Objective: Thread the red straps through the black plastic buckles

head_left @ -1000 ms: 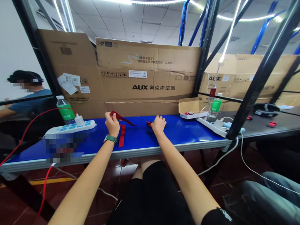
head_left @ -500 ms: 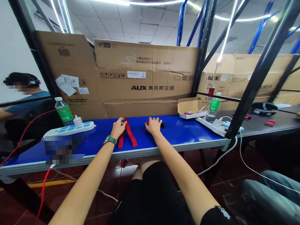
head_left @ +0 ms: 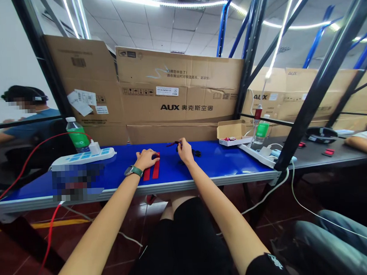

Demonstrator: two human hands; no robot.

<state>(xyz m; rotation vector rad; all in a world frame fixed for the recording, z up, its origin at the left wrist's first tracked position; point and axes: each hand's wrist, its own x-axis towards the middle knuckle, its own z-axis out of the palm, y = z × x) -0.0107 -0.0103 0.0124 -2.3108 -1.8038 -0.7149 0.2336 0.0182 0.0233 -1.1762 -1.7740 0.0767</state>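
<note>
My left hand (head_left: 146,159) lies flat on the blue table (head_left: 220,162), fingers stretched over the far ends of two red straps (head_left: 152,171) that lie side by side. My right hand (head_left: 184,149) is lifted a little off the table and pinches a thin dark and red strap piece (head_left: 173,144). A small black part (head_left: 197,153) lies on the table just right of that hand. A watch sits on my left wrist.
A white power strip (head_left: 82,157) and a green bottle (head_left: 76,136) stand at the left. An open cardboard box (head_left: 233,132), another bottle (head_left: 262,130) and a second power strip (head_left: 259,153) are at the right. Cardboard walls the back. Other people sit at both sides.
My left hand brought the raised red strap down and laid it flat beside the other one. My right hand went from resting on the table to pinching up a small strap piece.
</note>
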